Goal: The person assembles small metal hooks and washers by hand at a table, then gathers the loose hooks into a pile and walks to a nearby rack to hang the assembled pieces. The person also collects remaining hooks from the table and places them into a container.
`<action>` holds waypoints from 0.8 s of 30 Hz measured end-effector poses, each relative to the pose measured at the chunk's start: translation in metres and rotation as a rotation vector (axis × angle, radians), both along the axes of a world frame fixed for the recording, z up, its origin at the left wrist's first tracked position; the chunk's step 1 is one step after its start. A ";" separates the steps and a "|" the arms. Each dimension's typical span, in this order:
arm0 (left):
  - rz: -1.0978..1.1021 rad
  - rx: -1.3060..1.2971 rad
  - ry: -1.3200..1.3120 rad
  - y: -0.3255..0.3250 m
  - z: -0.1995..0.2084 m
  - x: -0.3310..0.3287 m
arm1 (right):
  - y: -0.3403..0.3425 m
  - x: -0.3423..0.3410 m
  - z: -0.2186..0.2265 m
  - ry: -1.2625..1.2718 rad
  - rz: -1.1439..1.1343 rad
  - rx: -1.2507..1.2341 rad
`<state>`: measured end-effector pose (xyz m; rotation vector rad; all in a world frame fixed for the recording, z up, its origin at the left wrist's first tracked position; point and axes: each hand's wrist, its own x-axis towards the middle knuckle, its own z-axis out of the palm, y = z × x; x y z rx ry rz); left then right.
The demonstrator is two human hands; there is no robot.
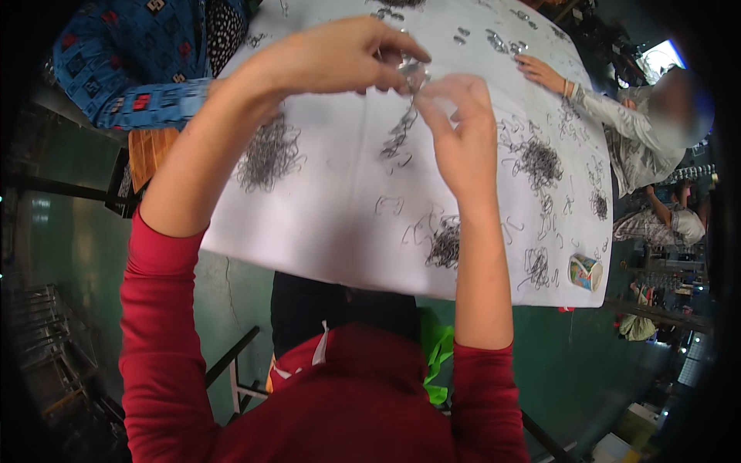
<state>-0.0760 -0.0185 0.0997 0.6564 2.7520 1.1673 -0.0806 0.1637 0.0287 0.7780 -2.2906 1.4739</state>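
Over the far middle of the white-covered table (340,224), my left hand (332,58) is closed, with thumb and fingers on a small shiny metal piece (414,75). My right hand (467,127), partly blurred, has its thumb and forefinger pinched together at the near side of that piece. What the right fingertips grip is too small and smeared to make out. Below the hands lies a line of small dark metal parts (397,139). A heap of thin bent wire hooks (266,158) lies beside my left forearm, and another wire heap (445,243) is partly behind my right forearm.
More bent wire piles (540,163) lie to the right. A patterned paper cup (585,272) stands near the right corner. At the far right a co-worker's hand (543,75) touches shiny parts (502,42). Another person's blue patterned sleeve (143,96) is at the far left.
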 end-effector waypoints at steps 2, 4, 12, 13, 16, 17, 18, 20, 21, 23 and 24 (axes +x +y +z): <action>0.033 -0.137 0.091 -0.005 0.005 0.006 | 0.001 0.001 -0.005 0.064 0.044 -0.024; 0.090 -0.055 0.080 -0.014 0.016 0.017 | 0.005 0.001 -0.015 -0.095 -0.009 -0.105; 0.295 0.198 0.141 -0.034 0.049 0.069 | -0.028 0.035 -0.117 -0.198 0.045 0.454; 0.370 0.225 0.108 -0.037 0.050 0.075 | -0.037 0.046 -0.131 -0.090 0.027 0.460; 0.435 0.233 0.312 -0.051 0.039 0.092 | -0.051 0.066 -0.161 0.021 0.028 0.550; 0.468 0.220 0.336 -0.059 0.035 0.097 | -0.051 0.068 -0.165 0.022 -0.003 0.576; 0.501 0.206 0.361 -0.068 0.031 0.103 | -0.048 0.070 -0.168 0.025 -0.035 0.603; 0.536 0.026 0.336 -0.090 0.032 0.108 | -0.035 0.075 -0.169 0.026 -0.057 0.696; 0.532 0.060 0.348 -0.098 0.027 0.112 | -0.025 0.079 -0.167 0.025 -0.047 0.766; 0.528 0.132 0.372 -0.108 0.018 0.124 | -0.003 0.086 -0.164 -0.013 -0.123 0.900; 0.549 0.146 0.357 -0.111 0.016 0.129 | 0.009 0.090 -0.161 -0.050 -0.206 0.964</action>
